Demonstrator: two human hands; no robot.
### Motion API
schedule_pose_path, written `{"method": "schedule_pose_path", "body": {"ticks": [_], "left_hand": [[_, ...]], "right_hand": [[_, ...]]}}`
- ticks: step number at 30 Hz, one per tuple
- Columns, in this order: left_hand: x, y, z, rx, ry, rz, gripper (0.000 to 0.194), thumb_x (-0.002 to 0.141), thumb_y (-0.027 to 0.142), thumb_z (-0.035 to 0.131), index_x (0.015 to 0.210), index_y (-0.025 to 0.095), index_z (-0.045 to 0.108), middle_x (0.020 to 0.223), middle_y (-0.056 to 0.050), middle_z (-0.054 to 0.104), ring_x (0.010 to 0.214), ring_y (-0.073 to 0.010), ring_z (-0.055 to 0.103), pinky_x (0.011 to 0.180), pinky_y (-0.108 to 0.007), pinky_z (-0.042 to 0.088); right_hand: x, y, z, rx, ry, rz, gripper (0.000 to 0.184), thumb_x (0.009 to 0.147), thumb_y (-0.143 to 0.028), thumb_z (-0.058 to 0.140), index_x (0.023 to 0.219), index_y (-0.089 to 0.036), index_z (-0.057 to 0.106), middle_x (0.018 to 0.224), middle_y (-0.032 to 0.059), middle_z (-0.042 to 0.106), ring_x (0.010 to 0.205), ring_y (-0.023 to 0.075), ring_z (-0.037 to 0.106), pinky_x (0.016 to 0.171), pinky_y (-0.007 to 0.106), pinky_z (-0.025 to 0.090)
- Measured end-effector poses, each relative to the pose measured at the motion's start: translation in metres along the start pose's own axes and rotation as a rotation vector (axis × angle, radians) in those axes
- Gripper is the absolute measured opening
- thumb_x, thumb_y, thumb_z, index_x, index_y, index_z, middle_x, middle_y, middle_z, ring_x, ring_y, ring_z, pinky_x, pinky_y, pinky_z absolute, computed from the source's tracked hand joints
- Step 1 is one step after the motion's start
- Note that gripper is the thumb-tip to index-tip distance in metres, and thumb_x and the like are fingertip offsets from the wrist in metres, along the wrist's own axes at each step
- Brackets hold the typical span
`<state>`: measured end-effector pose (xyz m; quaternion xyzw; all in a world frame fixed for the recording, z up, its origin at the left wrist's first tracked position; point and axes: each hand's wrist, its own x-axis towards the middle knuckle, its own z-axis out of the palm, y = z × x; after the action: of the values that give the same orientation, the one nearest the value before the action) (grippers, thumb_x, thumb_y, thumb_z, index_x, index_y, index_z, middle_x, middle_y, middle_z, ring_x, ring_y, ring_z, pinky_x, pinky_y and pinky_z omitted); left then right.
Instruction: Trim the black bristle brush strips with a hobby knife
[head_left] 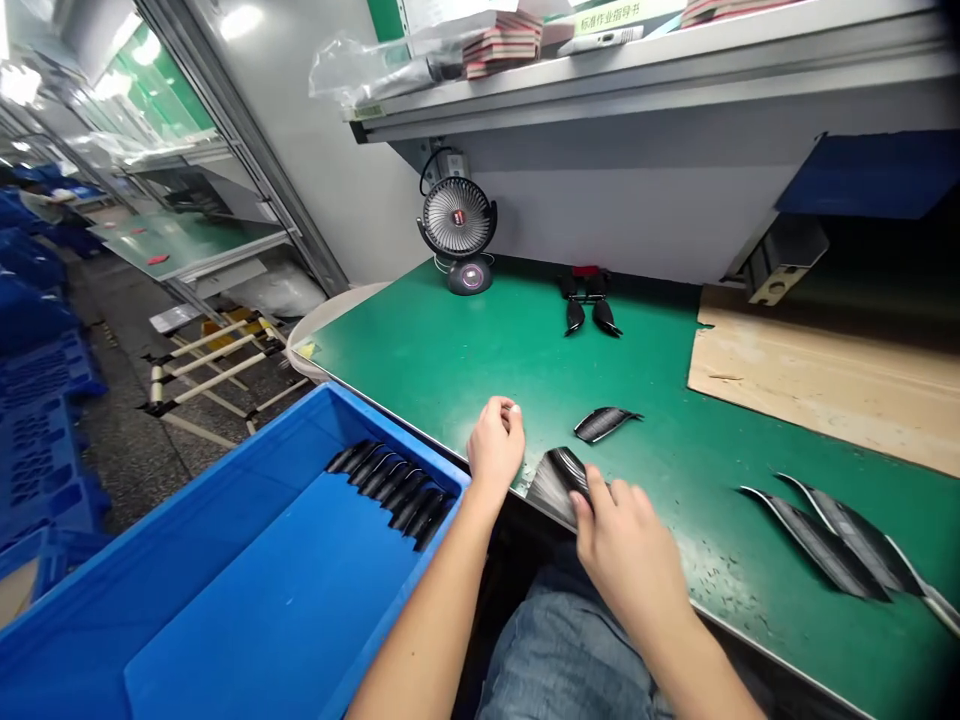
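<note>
My right hand [626,545] is closed on a black ribbed fin-shaped part [559,478] at the near edge of the green table [480,350]. My left hand [495,445] rests just left of it as a loose fist, fingers curled, and whatever is inside I cannot make out. A smaller black ribbed part [604,423] lies on the table just beyond both hands. A row of several similar black parts [394,490] stands along the far right wall of a blue bin [225,560] at my left.
Long black blade-like parts [840,540] lie at the right near edge. A cardboard sheet [817,375] covers the right of the table. A small black fan [457,230] and two black parts [589,315] sit at the back. A shelf hangs overhead.
</note>
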<state>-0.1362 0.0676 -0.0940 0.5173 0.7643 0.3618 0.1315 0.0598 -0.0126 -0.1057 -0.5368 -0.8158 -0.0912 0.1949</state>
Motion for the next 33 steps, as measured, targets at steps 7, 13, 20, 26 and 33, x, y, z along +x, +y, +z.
{"method": "schedule_pose_path", "body": {"ticks": [7,13,20,26,33], "left_hand": [[-0.008,-0.006,0.006,0.044,0.029,0.002,0.018,0.094,0.037,0.041,0.092,0.026,0.055,0.084,0.001,0.067,0.076,-0.0173,0.061,0.065,-0.027,0.036],[-0.005,-0.006,0.004,0.071,0.018,0.020,0.022,0.095,0.037,0.039,0.089,0.025,0.055,0.082,-0.001,0.067,0.076,-0.0182,0.061,0.063,-0.028,0.033],[-0.005,-0.004,0.003,0.104,0.000,0.021,0.023,0.095,0.036,0.038,0.089,0.024,0.057,0.082,-0.002,0.067,0.078,-0.0188,0.061,0.062,-0.028,0.032],[-0.007,-0.005,0.004,0.131,0.012,0.036,0.025,0.096,0.037,0.036,0.090,0.024,0.056,0.083,-0.002,0.066,0.078,-0.0191,0.061,0.062,-0.028,0.031],[-0.007,-0.004,0.006,0.160,0.028,0.044,0.024,0.096,0.036,0.036,0.089,0.024,0.056,0.083,-0.001,0.067,0.078,-0.0193,0.061,0.061,-0.029,0.030]], "right_hand": [[-0.006,-0.011,-0.013,-0.087,0.009,-0.186,0.035,0.091,-0.014,0.040,0.122,-0.006,0.053,0.075,0.0080,0.051,0.072,0.0230,0.045,0.065,0.034,0.038],[-0.008,-0.010,-0.011,-0.178,-0.083,-0.127,0.038,0.096,-0.027,0.040,0.126,-0.006,0.051,0.077,0.0090,0.060,0.071,0.0223,0.053,0.063,0.033,0.042],[-0.029,-0.020,-0.013,-0.239,-0.205,0.253,0.043,0.098,-0.039,0.037,0.124,-0.009,0.054,0.082,0.0084,0.071,0.063,0.0205,0.067,0.046,0.028,0.042],[-0.023,-0.027,-0.019,-0.191,-0.280,0.393,0.046,0.099,-0.039,0.033,0.126,-0.008,0.054,0.086,0.0108,0.073,0.062,0.0244,0.068,0.048,0.032,0.046],[-0.020,-0.027,-0.021,-0.122,-0.265,0.408,0.046,0.098,-0.038,0.032,0.125,-0.008,0.055,0.084,0.0117,0.073,0.060,0.0244,0.068,0.047,0.032,0.046]]}}
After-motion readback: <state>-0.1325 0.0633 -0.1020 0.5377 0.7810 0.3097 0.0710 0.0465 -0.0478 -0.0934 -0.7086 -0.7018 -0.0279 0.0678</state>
